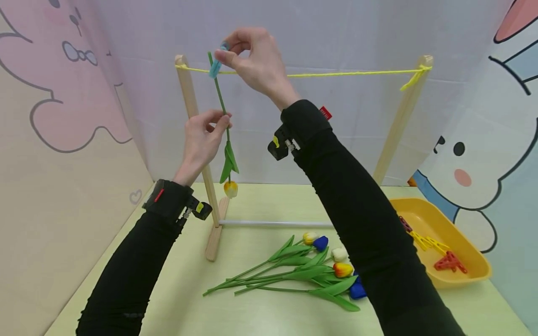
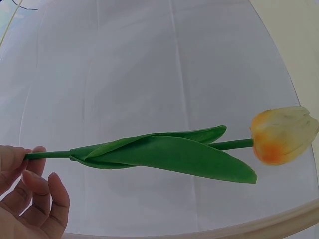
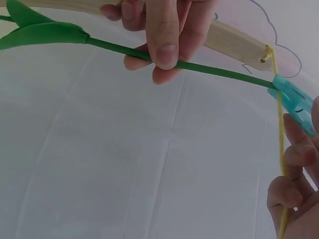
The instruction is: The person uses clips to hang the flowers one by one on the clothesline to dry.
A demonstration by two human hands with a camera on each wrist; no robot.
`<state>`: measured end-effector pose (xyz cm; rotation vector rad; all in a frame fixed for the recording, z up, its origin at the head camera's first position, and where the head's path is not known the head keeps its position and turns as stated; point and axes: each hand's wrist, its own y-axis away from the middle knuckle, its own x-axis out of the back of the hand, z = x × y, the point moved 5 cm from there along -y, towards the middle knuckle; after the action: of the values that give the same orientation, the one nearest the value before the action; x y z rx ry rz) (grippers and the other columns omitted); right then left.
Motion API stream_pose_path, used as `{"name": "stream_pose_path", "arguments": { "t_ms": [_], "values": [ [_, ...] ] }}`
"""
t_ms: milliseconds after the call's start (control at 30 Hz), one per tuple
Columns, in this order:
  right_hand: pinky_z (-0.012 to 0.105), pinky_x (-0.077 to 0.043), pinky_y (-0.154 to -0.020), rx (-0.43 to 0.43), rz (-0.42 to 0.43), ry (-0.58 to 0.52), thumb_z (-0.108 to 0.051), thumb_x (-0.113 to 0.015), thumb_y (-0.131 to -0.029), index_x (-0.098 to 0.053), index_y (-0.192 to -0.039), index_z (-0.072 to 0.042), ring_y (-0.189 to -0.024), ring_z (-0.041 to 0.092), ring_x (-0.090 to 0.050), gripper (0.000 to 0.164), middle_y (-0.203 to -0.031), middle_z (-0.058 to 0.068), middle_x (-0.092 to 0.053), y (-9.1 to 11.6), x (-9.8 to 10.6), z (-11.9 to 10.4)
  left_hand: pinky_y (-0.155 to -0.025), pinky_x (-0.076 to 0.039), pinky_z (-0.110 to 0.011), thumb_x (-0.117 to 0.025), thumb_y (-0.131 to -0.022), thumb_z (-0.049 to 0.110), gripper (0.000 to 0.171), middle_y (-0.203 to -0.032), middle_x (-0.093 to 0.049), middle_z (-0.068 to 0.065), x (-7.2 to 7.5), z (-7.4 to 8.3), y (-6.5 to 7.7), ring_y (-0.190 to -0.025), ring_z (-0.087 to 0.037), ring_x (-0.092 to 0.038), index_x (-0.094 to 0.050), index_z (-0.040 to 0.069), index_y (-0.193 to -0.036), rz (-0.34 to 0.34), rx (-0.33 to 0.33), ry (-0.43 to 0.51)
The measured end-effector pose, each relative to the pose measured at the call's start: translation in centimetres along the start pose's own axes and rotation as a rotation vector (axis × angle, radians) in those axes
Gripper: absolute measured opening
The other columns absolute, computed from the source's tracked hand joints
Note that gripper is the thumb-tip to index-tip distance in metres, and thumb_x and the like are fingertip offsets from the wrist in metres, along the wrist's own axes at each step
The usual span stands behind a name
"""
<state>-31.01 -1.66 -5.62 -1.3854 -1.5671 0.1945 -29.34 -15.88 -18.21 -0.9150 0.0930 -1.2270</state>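
An artificial tulip [image 1: 230, 188] with a white and orange-yellow head hangs head-down at the left end of the yellow string [image 1: 349, 73]. Finger and thumb of my left hand [image 1: 204, 137] pinch its green stem [image 3: 119, 48] partway up. My right hand [image 1: 260, 60] pinches a light blue clothespin [image 1: 215, 65], whose jaws sit over the string and the stem near its top end. In the right wrist view the clothespin [image 3: 294, 102] meets both stem and string. The left wrist view shows the tulip's leaves [image 2: 164, 152] beyond my left fingers.
Two wooden posts [image 1: 397, 126] hold the string, joined low by a white rod [image 1: 273, 224]. Several tulips [image 1: 294, 270] lie on the table in front, partly behind my right sleeve. A yellow tray [image 1: 470, 247] at right holds red and yellow clothespins [image 1: 450, 262].
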Motion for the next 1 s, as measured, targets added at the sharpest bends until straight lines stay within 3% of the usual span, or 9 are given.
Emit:
{"name": "stream_pose_path", "arguments": {
  "t_ms": [333, 600, 733, 833, 1000],
  "values": [
    [0.017, -0.041, -0.089, -0.012, -0.002, 0.108, -0.034, -0.065, -0.099, -0.069, -0.126, -0.011, -0.115, 0.014, -0.059, 0.035, -0.107, 0.005, -0.075, 0.3, -0.3, 0.1, -0.068, -0.043, -0.019, -0.058, -0.103, 0.016, 0.025, -0.103, -0.075, -0.019, 0.0, 0.0, 0.1, -0.072, -0.013, -0.056, -0.073, 0.003, -0.118, -0.004, 0.013, -0.015],
    [0.017, -0.045, -0.094, -0.002, 0.005, 0.098, -0.034, -0.065, -0.099, -0.066, -0.132, -0.01, -0.116, 0.016, -0.061, 0.042, -0.117, 0.007, -0.074, 0.5, -0.1, 0.2, -0.071, -0.044, -0.015, -0.057, -0.102, 0.013, 0.025, -0.104, -0.074, -0.022, -0.1, 0.1, 0.3, -0.087, -0.031, -0.066, -0.071, -0.001, -0.119, 0.009, -0.027, -0.021],
    [0.017, -0.05, -0.082, 0.006, 0.016, 0.07, -0.033, -0.064, -0.099, -0.065, -0.134, -0.008, -0.09, 0.013, -0.066, 0.042, -0.117, 0.009, -0.073, 0.7, -0.1, 0.5, -0.072, -0.043, -0.015, -0.058, -0.102, 0.013, 0.026, -0.107, -0.074, -0.022, 0.0, 0.1, 0.5, -0.092, -0.033, -0.068, -0.069, -0.001, -0.121, 0.017, -0.037, -0.028],
    [0.017, -0.052, -0.072, 0.015, 0.026, 0.061, -0.033, -0.063, -0.099, -0.064, -0.134, -0.008, -0.067, 0.009, -0.06, 0.043, -0.116, 0.009, -0.073, 0.9, -0.1, 0.6, -0.073, -0.043, -0.017, -0.059, -0.102, 0.013, 0.027, -0.111, -0.074, -0.022, 0.2, 0.1, 0.7, -0.091, -0.034, -0.067, -0.068, 0.0, -0.124, 0.025, -0.026, -0.034],
    [0.014, -0.05, -0.077, 0.062, 0.063, 0.087, -0.03, -0.065, -0.099, -0.067, -0.131, -0.006, -0.086, 0.016, -0.068, 0.04, -0.115, 0.01, -0.075, 1.1, 0.1, 0.4, -0.073, -0.043, -0.016, -0.061, -0.101, 0.014, 0.033, -0.116, -0.072, -0.023, 0.4, -0.2, 1.1, -0.085, -0.038, -0.065, -0.064, 0.001, -0.13, 0.053, -0.003, -0.033]
  ]
}}
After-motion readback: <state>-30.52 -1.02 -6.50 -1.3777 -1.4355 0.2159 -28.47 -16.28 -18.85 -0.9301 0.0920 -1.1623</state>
